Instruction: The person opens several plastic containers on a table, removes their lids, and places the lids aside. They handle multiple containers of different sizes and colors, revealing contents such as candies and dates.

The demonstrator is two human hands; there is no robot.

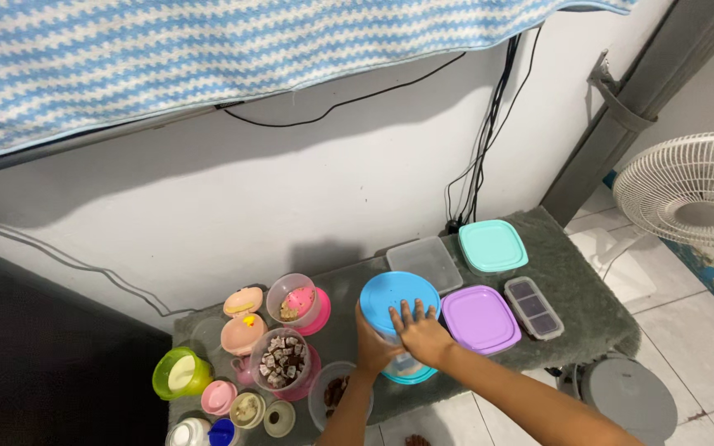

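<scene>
On the grey mat (572,281) against the white wall, both hands worked a clear round container (402,363) — the right hand (423,333) lay flat, fingers spread, on its blue lid (398,297), while the left hand (371,347) was wrapped around its side. Just beside it sat a purple-lidded box (480,319) and a bowl of brown chunks (281,357).

Looks like a room in someone's home: tiled floor (687,330), plain white wall (291,190) with loose cables (481,140), a standing fan (696,190), plastic food tubs (493,245) on a grey mat (580,289).
</scene>
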